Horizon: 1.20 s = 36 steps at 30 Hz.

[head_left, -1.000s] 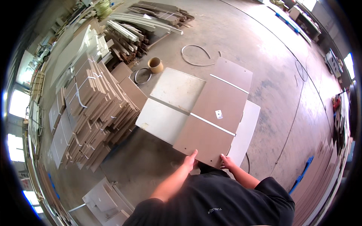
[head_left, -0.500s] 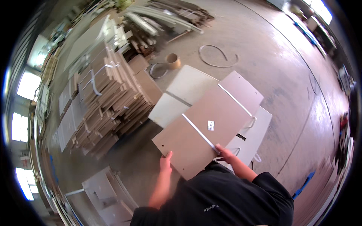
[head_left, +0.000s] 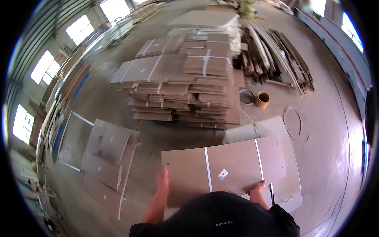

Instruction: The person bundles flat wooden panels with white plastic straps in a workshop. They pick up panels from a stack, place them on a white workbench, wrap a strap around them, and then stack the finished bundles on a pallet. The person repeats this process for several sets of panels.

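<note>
A flat, rectangular brown panel bundle (head_left: 237, 162) is held in front of me, bound by two white straps and bearing a small white label (head_left: 223, 174). My left hand (head_left: 162, 181) grips its left edge; the thumb shows and the fingers are mostly hidden behind the edge. At the near long edge, beside the right-hand strap (head_left: 259, 158), my right hand (head_left: 257, 191) is closed on the bundle. Partly covered beneath it is a large pale board (head_left: 290, 158).
A tall stack of strapped brown panels (head_left: 177, 91) stands ahead. To the left, more boards (head_left: 106, 158) lie beside a thin metal frame (head_left: 69, 166). A cardboard tube (head_left: 262, 100), a loose hoop of strapping (head_left: 286, 122) and piled long strips (head_left: 272, 51) are at the right.
My view has swung left, so the stack now lies straight ahead. The bundle has turned to lie nearly crosswise, and my right hand is now by the right-hand strap.
</note>
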Motion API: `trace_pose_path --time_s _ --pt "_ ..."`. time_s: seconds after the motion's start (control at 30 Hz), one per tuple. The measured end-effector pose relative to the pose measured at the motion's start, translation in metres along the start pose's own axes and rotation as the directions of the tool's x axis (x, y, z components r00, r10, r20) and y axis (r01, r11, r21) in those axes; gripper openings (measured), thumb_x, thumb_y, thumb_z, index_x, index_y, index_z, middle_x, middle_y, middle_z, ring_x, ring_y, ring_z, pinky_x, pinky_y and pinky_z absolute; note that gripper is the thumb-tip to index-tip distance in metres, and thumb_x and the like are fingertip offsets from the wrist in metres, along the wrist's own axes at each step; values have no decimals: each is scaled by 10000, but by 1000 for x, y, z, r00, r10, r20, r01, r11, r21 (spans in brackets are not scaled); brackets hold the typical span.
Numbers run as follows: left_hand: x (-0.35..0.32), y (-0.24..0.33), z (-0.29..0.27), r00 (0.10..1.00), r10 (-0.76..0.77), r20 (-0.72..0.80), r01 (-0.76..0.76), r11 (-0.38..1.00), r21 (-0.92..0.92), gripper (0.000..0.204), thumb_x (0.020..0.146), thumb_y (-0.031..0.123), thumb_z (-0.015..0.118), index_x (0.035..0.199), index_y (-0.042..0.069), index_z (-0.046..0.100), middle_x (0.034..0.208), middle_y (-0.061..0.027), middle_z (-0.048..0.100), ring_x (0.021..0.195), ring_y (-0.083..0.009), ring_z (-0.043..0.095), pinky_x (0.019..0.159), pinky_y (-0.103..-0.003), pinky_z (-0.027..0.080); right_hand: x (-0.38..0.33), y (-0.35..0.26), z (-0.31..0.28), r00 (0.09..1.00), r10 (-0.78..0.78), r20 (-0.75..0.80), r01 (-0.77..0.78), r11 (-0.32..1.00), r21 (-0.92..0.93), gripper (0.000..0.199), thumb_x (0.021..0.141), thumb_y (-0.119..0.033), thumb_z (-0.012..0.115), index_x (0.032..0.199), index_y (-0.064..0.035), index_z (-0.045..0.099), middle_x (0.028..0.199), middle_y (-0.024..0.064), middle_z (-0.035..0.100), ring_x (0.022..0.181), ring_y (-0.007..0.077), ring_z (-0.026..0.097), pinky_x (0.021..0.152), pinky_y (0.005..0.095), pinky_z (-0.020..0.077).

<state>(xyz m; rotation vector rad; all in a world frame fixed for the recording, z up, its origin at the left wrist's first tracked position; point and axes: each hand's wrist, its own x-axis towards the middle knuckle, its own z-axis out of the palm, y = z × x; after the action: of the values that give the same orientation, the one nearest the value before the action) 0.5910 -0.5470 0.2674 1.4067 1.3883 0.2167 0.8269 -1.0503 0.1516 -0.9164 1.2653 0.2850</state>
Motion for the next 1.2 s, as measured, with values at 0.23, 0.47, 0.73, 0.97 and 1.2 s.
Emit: trace_pose_path --time_s 0.23,0.47,0.73,0.97,1.2 --pt "114 10 -95 994 41 -98 -85 866 -493 656 1091 547 387 1411 7 579 1331 -96 632 1197 -218 575 1033 -364 439 -137 43 177 938 71 338 -119 986 121 959 821 -798 517 1553 -183 438 1621 50 399 1461 313 379 1205 555 263" --pt "185 86 -186 988 154 30 -60 546 -836 718 1079 616 315 1451 42 533 1426 -113 596 1291 -257 556 1124 -397 399 -240 97 337 788 -27 615 -59 991 119 846 824 -756 592 1449 -190 533 1531 40 485 1419 297 418 1182 542 312" --pt "336 81 -186 967 206 -148 -219 388 -895 641 1058 518 296 1461 69 511 1421 -101 592 1304 -288 543 1107 -436 426 -275 121 542 594 -191 782 323 946 -14 638 968 -601 576 1410 -143 540 1369 73 601 1275 256 559 1071 418 457" --pt "482 69 -211 894 304 -328 -447 589 -673 620 1038 509 332 1441 76 518 1377 -116 610 1245 -315 581 1056 -463 473 -267 162 752 548 -73 833 417 887 -196 462 992 -513 589 1176 -95 656 1018 44 699 855 162 653 647 291 486" --pt "549 180 -202 982 42 -184 -187 339 -922 704 1035 616 333 1470 87 495 1447 -122 561 1280 -339 552 1088 -488 449 -329 199 929 444 -233 865 625 772 -113 398 962 -384 702 1208 -82 617 904 -36 598 811 62 537 672 243 407"
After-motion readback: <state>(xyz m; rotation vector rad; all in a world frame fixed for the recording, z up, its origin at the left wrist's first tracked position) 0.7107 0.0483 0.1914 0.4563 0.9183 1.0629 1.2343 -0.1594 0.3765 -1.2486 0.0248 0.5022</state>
